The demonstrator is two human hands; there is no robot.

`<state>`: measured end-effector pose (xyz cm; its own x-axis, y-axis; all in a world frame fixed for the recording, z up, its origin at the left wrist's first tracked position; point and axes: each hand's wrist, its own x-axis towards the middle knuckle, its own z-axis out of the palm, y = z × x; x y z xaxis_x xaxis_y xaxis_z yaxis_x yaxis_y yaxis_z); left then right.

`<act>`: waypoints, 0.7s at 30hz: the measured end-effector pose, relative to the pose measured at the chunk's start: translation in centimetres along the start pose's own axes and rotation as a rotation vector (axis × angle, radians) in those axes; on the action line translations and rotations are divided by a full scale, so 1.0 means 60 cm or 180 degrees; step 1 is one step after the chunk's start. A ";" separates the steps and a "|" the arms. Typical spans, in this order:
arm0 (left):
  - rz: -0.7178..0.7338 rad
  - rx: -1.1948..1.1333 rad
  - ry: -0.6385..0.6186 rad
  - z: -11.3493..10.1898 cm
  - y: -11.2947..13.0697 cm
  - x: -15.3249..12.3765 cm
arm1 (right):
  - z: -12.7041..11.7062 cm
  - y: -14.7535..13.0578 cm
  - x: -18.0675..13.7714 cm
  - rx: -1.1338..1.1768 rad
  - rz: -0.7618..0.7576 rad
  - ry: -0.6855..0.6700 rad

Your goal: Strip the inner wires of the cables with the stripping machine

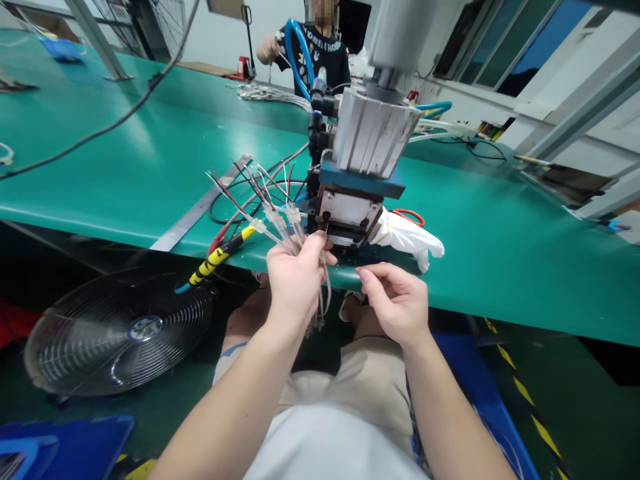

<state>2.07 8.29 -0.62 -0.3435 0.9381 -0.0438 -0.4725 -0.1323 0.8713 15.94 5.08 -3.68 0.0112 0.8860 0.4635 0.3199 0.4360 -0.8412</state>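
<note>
My left hand (299,270) is wrapped round a bundle of clear cables (285,230), just in front of the press. Their connector-like sleeves and loose red, black and white wire ends fan out over the bench, while other lengths dangle below the hand. The left fingertips are close to the lower jaw area of a pneumatic press (350,207), which has a grey metal cylinder on top. To the right, at the bench edge, my right hand (395,297) is closed in a pinch. Whatever is between its thumb and forefinger, if anything, cannot be made out.
A steel ruler (200,210) and a black-and-yellow wrapped tube (220,257) lie left on the green bench (500,247). White cloth (407,239) sits beside the press. A floor fan (125,333) stands below left. Across the bench, a person (320,53) handles cables (273,95).
</note>
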 end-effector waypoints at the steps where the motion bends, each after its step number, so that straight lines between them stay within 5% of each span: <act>1: 0.0003 -0.0003 -0.0013 -0.001 0.000 0.000 | 0.000 0.000 0.000 0.0005 -0.0005 0.0005; 13: -0.0006 -0.0082 -0.0163 -0.009 -0.004 -0.004 | 0.004 0.003 0.000 0.0063 -0.0091 0.0064; 21: 0.0172 0.0301 -0.0759 -0.078 -0.012 -0.069 | 0.021 -0.038 -0.025 0.1133 0.0547 0.0161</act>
<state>0.03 2.99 -3.36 -0.1597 0.9809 0.1108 -0.3767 -0.1643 0.9116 14.01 2.95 -2.83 0.0856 0.9458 0.3132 -0.0391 0.3173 -0.9475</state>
